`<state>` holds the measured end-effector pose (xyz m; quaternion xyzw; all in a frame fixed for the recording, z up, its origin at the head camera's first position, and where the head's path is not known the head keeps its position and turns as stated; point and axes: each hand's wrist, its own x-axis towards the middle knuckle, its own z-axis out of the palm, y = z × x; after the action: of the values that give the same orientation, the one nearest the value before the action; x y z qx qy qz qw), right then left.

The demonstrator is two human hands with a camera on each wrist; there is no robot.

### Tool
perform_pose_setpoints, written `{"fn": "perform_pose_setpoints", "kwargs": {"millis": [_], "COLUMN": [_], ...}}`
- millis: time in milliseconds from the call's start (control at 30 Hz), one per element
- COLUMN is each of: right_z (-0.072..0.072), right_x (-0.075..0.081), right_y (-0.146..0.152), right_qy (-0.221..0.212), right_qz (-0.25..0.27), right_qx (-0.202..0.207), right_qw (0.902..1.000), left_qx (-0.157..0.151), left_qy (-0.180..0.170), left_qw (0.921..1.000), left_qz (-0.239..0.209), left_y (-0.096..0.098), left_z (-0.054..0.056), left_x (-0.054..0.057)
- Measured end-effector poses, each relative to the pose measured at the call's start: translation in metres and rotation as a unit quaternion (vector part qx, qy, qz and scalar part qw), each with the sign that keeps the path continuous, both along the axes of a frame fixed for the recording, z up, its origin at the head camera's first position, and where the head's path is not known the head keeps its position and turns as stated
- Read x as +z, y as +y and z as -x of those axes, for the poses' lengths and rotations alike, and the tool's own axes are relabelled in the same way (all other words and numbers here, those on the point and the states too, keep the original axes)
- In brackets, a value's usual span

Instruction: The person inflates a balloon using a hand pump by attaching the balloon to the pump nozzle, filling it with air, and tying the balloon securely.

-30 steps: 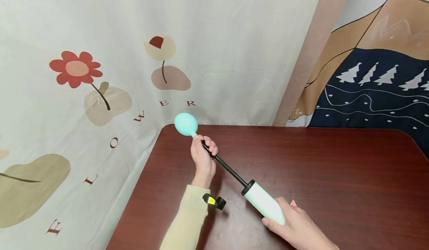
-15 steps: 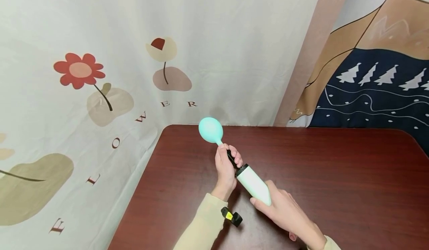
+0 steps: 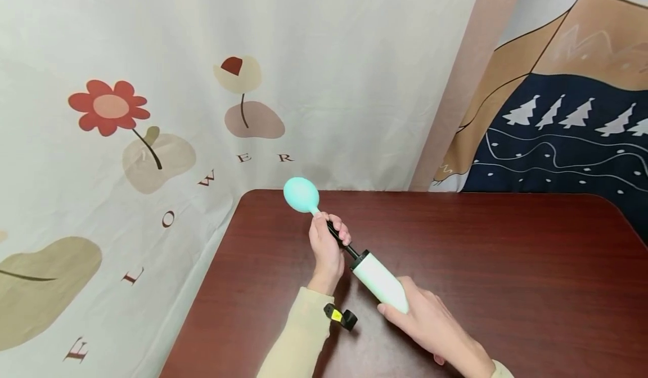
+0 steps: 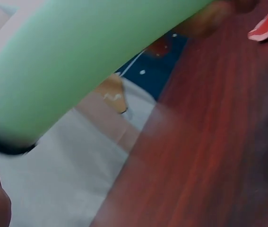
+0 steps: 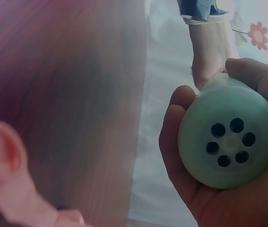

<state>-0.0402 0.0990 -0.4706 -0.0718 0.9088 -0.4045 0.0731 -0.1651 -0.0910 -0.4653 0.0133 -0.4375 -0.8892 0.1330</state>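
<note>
A small inflated turquoise balloon (image 3: 301, 194) sits on the far end of a hand balloon pump (image 3: 378, 279), its neck at my left fingers. My left hand (image 3: 325, 246) holds the pump's black end together with the balloon neck. A short length of black rod shows between that hand and the pale green barrel. My right hand (image 3: 430, 316) grips the rear of the barrel. In the right wrist view, the barrel's round end (image 5: 230, 144) with several dark holes faces the camera, with fingers and thumb wrapped around it. The pump slants above the table.
A limp pink thing (image 5: 4, 163), perhaps a deflated balloon, lies on the reddish-brown table (image 3: 506, 265) near my right hand. A pale curtain (image 3: 344, 74) with flower prints hangs along the far and left edges. A black wrist camera (image 3: 341, 316) sticks out from my left sleeve.
A second ago the rod was far out; by half a second ago the barrel had slid up to my left hand. Now a little rod shows again, and my left hand has shifted slightly left.
</note>
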Motion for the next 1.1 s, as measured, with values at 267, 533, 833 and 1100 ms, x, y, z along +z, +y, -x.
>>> {"fn": "perform_pose_setpoints", "kwargs": {"millis": [267, 533, 833, 1100], "right_z": [-0.015, -0.025, -0.017, 0.009], "right_x": [0.001, -0.013, -0.013, 0.001], "right_y": [0.026, 0.030, 0.009, 0.003], "right_qy": [-0.077, -0.026, 0.001, -0.001], "right_qz": [0.024, 0.005, 0.039, 0.098], "right_qx": [0.030, 0.034, 0.006, 0.001], "right_qw": [0.9963, 0.9991, 0.9992, 0.9952], "left_qx": [0.046, 0.044, -0.058, -0.125], "left_qy": [0.004, 0.008, 0.027, 0.011], "left_qw": [0.9988, 0.9980, 0.9979, 0.9914], "left_qz": [-0.018, -0.046, -0.008, 0.037], "left_y": [-0.030, -0.039, 0.001, 0.030], "left_z": [0.017, 0.028, 0.026, 0.006], "left_x": [0.010, 0.018, 0.027, 0.019]}}
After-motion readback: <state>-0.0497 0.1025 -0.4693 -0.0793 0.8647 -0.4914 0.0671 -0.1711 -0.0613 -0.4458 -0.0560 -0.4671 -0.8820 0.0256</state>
